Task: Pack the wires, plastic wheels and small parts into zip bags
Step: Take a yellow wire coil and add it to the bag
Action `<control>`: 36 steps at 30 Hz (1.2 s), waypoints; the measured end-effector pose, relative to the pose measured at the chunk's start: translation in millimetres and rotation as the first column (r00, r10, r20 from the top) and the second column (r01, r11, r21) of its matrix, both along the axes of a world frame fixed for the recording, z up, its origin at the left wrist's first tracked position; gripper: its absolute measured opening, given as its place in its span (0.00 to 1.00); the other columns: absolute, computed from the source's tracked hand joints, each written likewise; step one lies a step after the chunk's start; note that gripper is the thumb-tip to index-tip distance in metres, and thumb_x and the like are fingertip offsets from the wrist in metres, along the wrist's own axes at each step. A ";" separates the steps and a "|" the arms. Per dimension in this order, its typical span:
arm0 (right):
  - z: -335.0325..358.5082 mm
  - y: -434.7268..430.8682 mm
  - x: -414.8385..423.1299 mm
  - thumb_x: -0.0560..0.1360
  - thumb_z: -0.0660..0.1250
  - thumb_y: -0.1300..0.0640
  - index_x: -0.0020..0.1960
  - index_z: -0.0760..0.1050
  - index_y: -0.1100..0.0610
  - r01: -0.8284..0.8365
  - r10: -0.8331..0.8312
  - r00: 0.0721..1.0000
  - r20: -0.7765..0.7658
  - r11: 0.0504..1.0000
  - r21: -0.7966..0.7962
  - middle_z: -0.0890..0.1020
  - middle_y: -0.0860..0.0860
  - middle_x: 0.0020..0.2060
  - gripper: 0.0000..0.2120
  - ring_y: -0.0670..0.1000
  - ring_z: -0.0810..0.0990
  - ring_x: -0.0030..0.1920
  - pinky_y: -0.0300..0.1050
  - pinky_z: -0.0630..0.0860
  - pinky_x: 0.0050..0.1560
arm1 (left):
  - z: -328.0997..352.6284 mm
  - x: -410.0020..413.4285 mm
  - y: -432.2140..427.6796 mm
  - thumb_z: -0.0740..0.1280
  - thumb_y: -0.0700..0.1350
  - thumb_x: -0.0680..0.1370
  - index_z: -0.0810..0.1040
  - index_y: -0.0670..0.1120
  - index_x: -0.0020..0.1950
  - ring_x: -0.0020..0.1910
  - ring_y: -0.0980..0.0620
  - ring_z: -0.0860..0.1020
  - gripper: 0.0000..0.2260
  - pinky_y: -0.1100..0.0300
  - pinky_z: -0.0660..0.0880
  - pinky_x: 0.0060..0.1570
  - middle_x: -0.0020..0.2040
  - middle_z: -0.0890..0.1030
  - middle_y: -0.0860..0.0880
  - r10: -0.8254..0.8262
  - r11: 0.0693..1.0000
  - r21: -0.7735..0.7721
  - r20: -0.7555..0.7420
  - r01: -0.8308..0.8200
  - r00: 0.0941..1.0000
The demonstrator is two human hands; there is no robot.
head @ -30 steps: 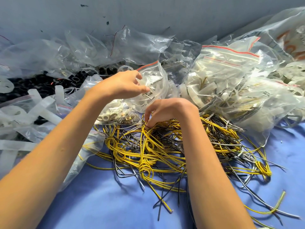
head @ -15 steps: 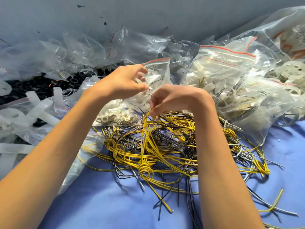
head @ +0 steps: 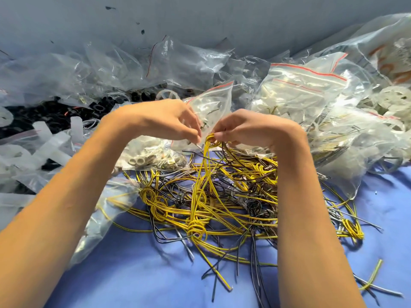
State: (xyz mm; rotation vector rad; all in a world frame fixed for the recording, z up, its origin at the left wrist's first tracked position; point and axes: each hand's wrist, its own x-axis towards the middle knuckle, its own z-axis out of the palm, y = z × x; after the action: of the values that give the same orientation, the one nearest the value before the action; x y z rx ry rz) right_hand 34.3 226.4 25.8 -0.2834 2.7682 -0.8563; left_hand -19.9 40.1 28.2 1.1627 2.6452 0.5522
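Observation:
A tangled heap of yellow and black wires [head: 222,196] lies on the blue cloth [head: 138,274]. My right hand [head: 249,127] pinches the top of a bundle of yellow wires [head: 205,165] and holds it up above the heap. My left hand [head: 164,118] is beside it, fingers closed on the lower edge of a small clear zip bag [head: 211,103] with a red strip. The two hands almost touch. A bag of small metal and white parts [head: 153,158] lies under my left hand. White plastic wheels [head: 393,98] show at the far right.
Crumpled clear bags [head: 189,61] pile up along the grey wall. Filled zip bags [head: 311,90] with wires and white parts sit at the right. Black rings [head: 51,114] and white plastic strips [head: 44,147] cover the left. Loose wire ends [head: 373,278] trail at the lower right.
My right hand has risen from the heap, pulling a bundle of yellow wires up toward the small bag. My left hand has stayed at the bag and closed in on the right hand.

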 end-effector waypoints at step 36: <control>9.4 -24.0 -4.9 0.78 0.65 0.59 0.46 0.79 0.59 0.016 -0.097 0.954 -0.284 0.961 -0.276 0.82 0.53 0.36 0.06 0.48 0.79 0.35 0.46 0.81 0.44 | 1.2 1.1 2.4 0.66 0.44 0.77 0.80 0.38 0.47 0.41 0.51 0.71 0.10 0.59 0.66 0.41 0.42 0.78 0.39 0.087 0.940 0.334 -0.019 -0.076 0.996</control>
State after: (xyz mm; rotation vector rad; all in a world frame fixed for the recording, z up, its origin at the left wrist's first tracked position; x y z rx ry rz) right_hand 29.4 202.3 35.3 -0.4109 2.9368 -1.3107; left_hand -18.9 42.5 29.4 1.1560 2.7091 1.0387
